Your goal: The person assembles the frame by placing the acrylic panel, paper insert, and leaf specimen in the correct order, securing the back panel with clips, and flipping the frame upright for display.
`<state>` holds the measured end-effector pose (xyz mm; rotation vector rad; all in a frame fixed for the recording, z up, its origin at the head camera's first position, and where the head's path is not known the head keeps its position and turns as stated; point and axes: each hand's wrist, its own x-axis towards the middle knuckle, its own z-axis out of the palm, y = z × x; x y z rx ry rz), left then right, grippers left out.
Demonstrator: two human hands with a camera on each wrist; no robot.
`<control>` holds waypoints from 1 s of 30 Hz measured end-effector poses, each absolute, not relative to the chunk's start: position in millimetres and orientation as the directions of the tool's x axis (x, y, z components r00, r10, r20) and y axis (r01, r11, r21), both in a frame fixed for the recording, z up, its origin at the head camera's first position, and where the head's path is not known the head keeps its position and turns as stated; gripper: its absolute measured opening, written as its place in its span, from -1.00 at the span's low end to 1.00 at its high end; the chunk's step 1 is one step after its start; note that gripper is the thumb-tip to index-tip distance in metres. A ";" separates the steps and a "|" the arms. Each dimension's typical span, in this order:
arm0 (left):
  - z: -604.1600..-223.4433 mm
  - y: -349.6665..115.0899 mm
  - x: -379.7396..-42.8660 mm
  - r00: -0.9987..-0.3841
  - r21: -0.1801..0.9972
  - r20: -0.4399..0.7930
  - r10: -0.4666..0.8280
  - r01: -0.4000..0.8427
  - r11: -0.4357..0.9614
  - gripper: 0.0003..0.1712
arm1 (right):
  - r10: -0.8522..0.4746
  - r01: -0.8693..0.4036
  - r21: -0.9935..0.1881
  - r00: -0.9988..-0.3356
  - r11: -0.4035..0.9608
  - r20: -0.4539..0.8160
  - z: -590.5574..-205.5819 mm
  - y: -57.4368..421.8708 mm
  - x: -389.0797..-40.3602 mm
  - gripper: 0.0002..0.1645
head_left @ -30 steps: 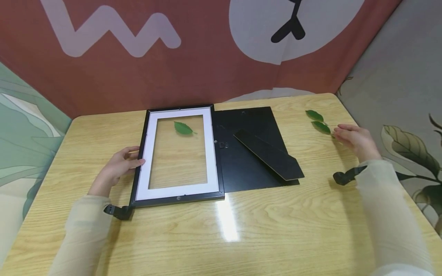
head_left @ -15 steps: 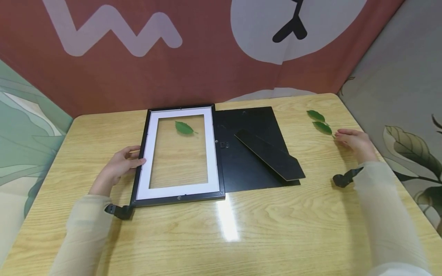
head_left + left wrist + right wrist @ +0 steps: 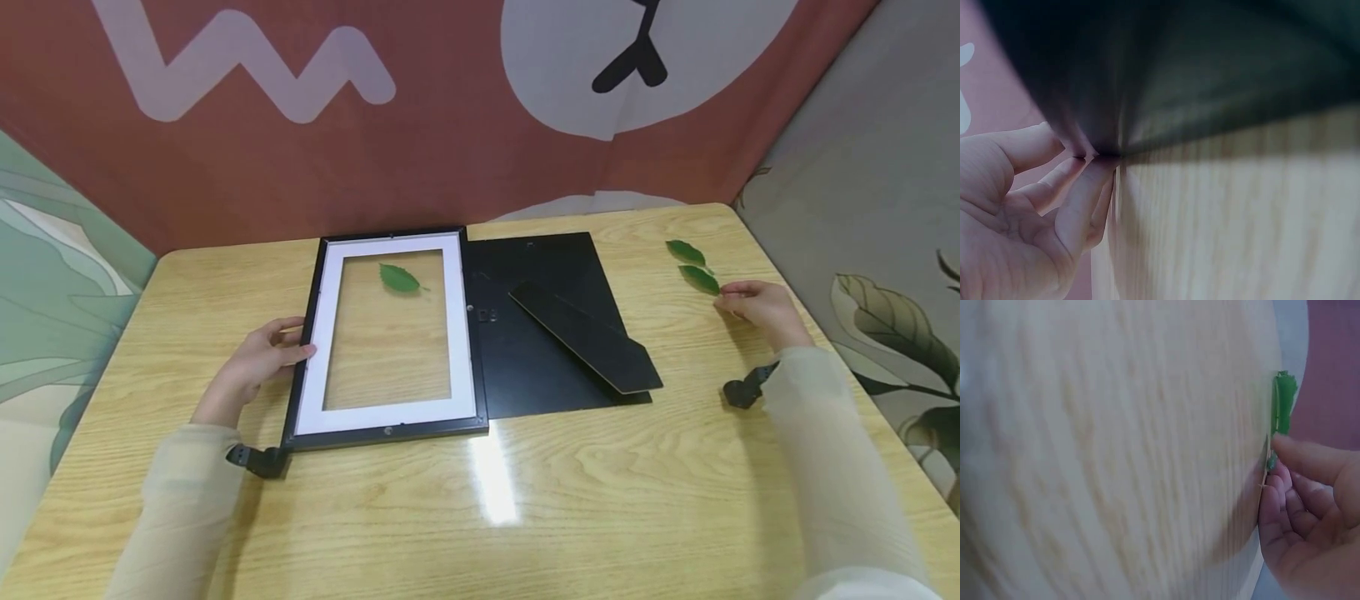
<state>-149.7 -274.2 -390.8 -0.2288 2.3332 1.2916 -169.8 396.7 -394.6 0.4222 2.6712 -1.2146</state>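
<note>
A black picture frame with a white mat lies on the table. One green leaf shows inside the mat's opening. My left hand grips the frame's left side, thumb on top of the edge; the left wrist view has its fingertips at the dark underside. Over at the right, two more leaves lie close together, an upper leaf and a lower leaf. My right hand pinches the lower leaf at its stem end. In the right wrist view that green leaf sticks out past the thumb.
A black backing board lies against the frame's right side, its stand slanting across it and past its lower edge. The wooden table meets a red printed cloth at the back and a grey patterned wall at the right.
My right hand has shifted slightly left, its fingertips now at the base of the lower leaf. The left hand, the frame and the leaf inside it stay where they were.
</note>
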 end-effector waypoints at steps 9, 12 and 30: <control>-401.3 -281.0 -155.5 -0.880 0.763 -0.472 0.052 -0.378 0.524 -0.01 | 0.245 0.342 -0.596 -0.939 0.726 -0.240 -394.1 390.8 -173.1 -0.45; -403.4 -282.9 -156.7 -0.880 0.759 -0.472 0.046 -0.379 0.529 0.00 | 0.252 0.344 -0.572 -0.939 0.745 -0.235 -393.0 389.1 -172.6 -0.46; -417.7 -289.6 -163.2 -0.883 0.761 -0.470 0.020 -0.393 0.516 0.04 | 0.291 0.378 -0.575 -0.926 0.725 -0.242 -392.3 386.5 -171.8 -0.47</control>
